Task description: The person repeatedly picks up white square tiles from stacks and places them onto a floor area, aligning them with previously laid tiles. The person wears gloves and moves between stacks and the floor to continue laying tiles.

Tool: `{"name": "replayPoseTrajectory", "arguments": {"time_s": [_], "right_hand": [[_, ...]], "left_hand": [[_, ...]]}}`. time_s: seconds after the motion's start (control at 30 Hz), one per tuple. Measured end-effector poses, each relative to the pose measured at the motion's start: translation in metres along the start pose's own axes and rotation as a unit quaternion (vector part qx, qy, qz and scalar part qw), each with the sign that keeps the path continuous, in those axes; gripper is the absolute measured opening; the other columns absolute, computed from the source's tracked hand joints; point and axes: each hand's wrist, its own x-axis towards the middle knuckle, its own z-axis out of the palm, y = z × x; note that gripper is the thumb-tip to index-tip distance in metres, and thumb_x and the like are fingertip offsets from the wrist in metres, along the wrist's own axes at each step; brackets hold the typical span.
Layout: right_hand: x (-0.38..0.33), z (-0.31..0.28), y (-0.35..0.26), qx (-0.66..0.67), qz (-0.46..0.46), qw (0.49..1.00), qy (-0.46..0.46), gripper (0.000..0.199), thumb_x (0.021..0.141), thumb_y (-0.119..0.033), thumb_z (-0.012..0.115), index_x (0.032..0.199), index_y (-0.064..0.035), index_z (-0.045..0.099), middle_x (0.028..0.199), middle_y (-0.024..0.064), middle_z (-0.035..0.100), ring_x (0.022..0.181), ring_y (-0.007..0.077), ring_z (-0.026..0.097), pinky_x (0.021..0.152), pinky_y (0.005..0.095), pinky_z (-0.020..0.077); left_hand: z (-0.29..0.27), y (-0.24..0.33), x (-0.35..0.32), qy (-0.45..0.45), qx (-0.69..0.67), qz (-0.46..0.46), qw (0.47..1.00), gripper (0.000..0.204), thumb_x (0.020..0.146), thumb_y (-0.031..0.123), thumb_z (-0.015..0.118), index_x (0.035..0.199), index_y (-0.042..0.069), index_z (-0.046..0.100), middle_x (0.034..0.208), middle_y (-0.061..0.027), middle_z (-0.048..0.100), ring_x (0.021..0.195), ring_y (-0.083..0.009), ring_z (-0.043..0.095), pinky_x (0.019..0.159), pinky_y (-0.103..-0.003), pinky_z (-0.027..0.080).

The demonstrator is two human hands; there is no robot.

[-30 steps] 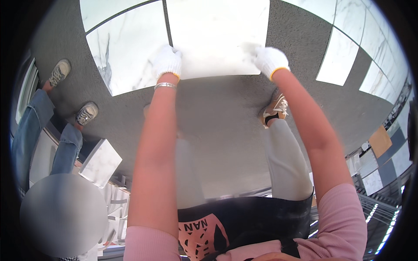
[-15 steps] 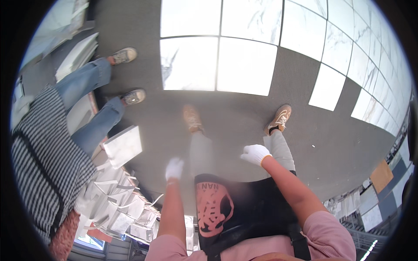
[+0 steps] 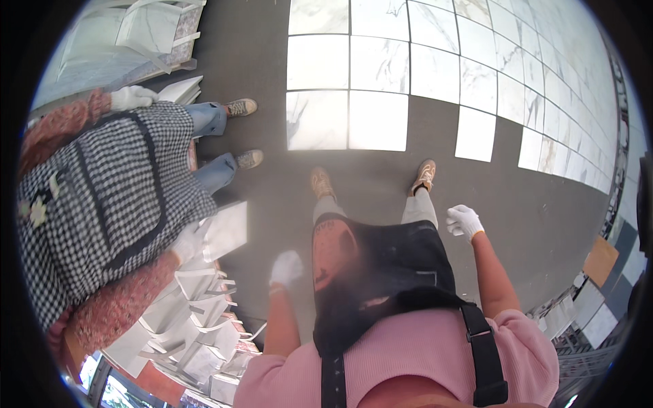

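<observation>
My left hand [image 3: 286,267], in a white glove, hangs beside the dark apron [image 3: 388,272] I wear. Motion smears its fingers, so I cannot tell how they are held. Off to the right, my right hand [image 3: 464,221] wears a white glove with an orange cuff; its fingers are curled in and nothing shows in them. Both hands are over the grey floor [image 3: 381,183], touching nothing visible. Ahead, white marble-look tiles [image 3: 377,121] lie in rows with thin gaps, and one tile [image 3: 475,134] juts out from the row's edge.
At left a person in a checked apron [image 3: 122,183] holds a white tile [image 3: 229,231] with a gloved hand [image 3: 190,243]. Stacks of strapped white pieces [image 3: 197,313] stand below, and more wrapped stacks [image 3: 129,34] at upper left. A brown panel [image 3: 601,260] is at far right.
My right hand has swung outward to the right, and my left hand has shifted slightly right. The view has tilted and moved, bringing more of the other person and the tile rows into sight.
</observation>
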Motion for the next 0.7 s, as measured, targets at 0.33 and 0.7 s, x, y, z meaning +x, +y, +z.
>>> {"name": "replayPoseTrajectory", "arguments": {"time_s": [0.33, 0.7], "right_hand": [[-0.042, -0.026, 0.077, -0.215, -0.048, 0.964, -0.147, 0.018, 0.093, -0.023, 0.067, 0.094, -0.0063, 0.063, 0.074, 0.0045, 0.062, 0.056, 0.0218, 0.064, 0.047, 0.0379, 0.0521], [-0.084, -0.155, 0.120, 0.000, -0.062, 0.995, -0.072, 0.016, 0.096, -0.021, 0.060, 0.097, -0.0052, 0.063, 0.072, 0.0046, 0.062, 0.055, 0.0174, 0.061, 0.044, 0.0300, 0.0456]], "left_hand": [[-0.015, -0.015, -0.142, 0.151, -0.215, 0.017, 0.965, 0.024, 0.095, 0.027, 0.062, 0.110, 0.008, 0.064, 0.095, -0.0105, 0.069, 0.080, -0.0242, 0.070, 0.069, -0.040, 0.059], [0.100, -0.156, -0.227, 0.009, 0.626, 0.187, 0.757, 0.030, 0.090, 0.029, 0.059, 0.078, 0.007, 0.076, 0.087, -0.0204, 0.072, 0.084, -0.0438, 0.069, 0.072, -0.052, 0.056]]}}
